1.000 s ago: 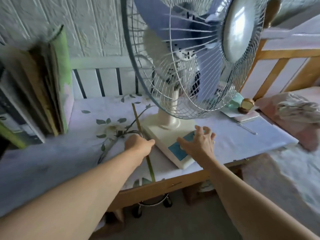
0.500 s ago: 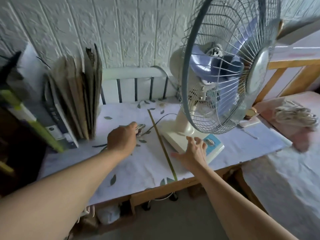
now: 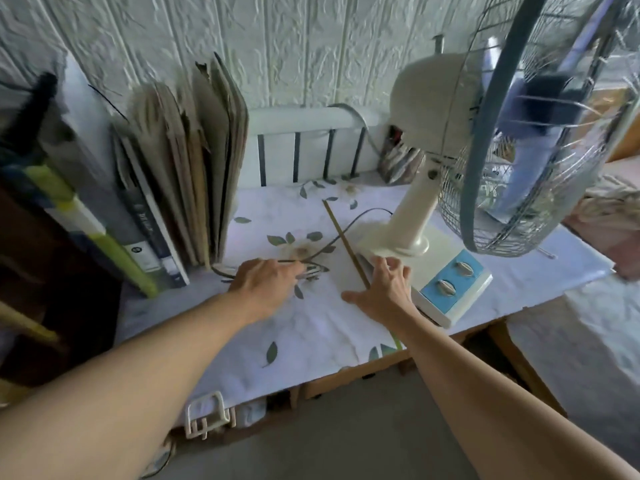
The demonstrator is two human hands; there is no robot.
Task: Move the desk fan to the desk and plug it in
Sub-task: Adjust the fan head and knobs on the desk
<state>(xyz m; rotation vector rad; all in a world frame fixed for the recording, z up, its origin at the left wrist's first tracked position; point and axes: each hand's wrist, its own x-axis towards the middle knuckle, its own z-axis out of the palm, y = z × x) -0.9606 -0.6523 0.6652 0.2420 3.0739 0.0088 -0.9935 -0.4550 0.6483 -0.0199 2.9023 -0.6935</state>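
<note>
The cream desk fan [image 3: 412, 216] stands upright on the desk [image 3: 311, 327], which wears a white cloth with a leaf print. Its blue-rimmed cage and blue blades fill the upper right. Its square base carries a blue panel with two knobs [image 3: 452, 278]. A dark power cord [image 3: 339, 233] runs from the base leftward across the cloth. My left hand [image 3: 266, 282] is closed on the cord's bundled end. My right hand [image 3: 384, 289] rests with fingers spread against the base's left edge.
Folders and worn cardboard files [image 3: 194, 188] stand upright at the desk's left. A white slatted rail [image 3: 304, 150] runs along the back by the textured wall. A thin wooden stick [image 3: 346, 244] lies across the cloth. Bedding [image 3: 609, 216] lies to the right.
The view swung right and back, so the fan now sits further right. My left hand moved left along the cord. My right hand slid from the base's top to its left edge.
</note>
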